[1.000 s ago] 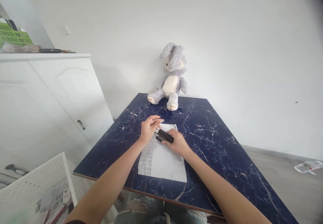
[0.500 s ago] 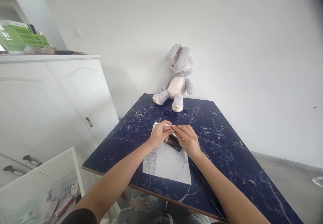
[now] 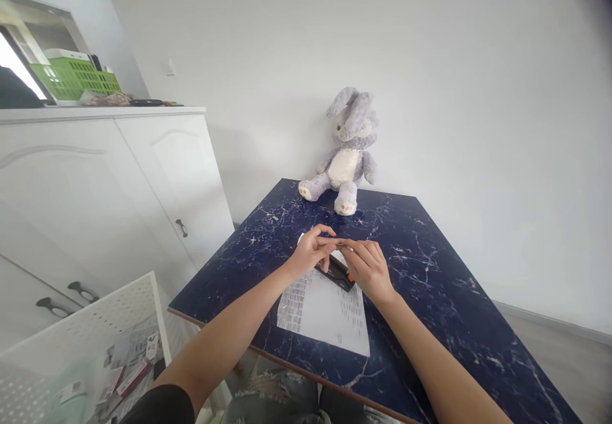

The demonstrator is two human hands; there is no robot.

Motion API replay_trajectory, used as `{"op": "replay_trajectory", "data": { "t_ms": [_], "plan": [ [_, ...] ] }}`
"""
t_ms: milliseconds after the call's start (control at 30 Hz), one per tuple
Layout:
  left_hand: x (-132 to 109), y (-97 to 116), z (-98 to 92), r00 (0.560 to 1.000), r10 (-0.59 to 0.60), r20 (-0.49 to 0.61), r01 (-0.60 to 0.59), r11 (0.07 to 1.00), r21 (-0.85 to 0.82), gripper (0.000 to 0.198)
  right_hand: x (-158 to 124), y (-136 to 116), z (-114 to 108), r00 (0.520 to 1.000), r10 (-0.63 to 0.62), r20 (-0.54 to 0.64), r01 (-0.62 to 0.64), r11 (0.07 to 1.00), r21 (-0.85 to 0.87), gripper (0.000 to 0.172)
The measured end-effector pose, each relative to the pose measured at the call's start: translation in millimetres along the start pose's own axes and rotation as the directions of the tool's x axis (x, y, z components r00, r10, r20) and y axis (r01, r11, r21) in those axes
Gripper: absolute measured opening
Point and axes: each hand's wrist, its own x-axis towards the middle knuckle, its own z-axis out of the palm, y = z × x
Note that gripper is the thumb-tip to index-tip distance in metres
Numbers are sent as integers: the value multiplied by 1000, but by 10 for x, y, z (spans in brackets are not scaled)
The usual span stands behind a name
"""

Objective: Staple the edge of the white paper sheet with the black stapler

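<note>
Standing cupboard: tall white panelled cupboard (image 3: 119, 182), left of the table.
Table: dark blue marble-patterned rectangular table (image 3: 430, 264).
Rabbit: grey-and-white plush rabbit (image 3: 347, 156), seated at the table's far edge.
Sheet: white printed paper sheet (image 3: 329, 312), flat on the table's near middle.
Left hand (image 3: 308, 255): above the table's middle, fingertips pinching a thin pale strip (image 3: 337, 241).
Right hand (image 3: 370, 270): pinching the strip's other end.
Stapler: black oblong stapler (image 3: 337, 273), on the table beneath both hands.

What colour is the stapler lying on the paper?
The stapler is black with an orange end; head view.
</note>
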Motion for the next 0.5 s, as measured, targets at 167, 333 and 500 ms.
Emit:
{"op": "replay_trajectory", "data": {
  "t_ms": [167,333,500],
  "plan": [
    [92,-235,-712,915,159,-372,61,855,515,23,-139,453,-13,943,332,17,-330,941,-77,16],
    [24,-568,-1480,834,14,-551,514,342,786,38,-593,1112,-24,649,743,162,-697,667,-263,16],
    [9,-763,-1581,823,-150,-548,568,180,803,57,-874,1381,98,537,810,235,-739,586,-333,23]
  ]
}}
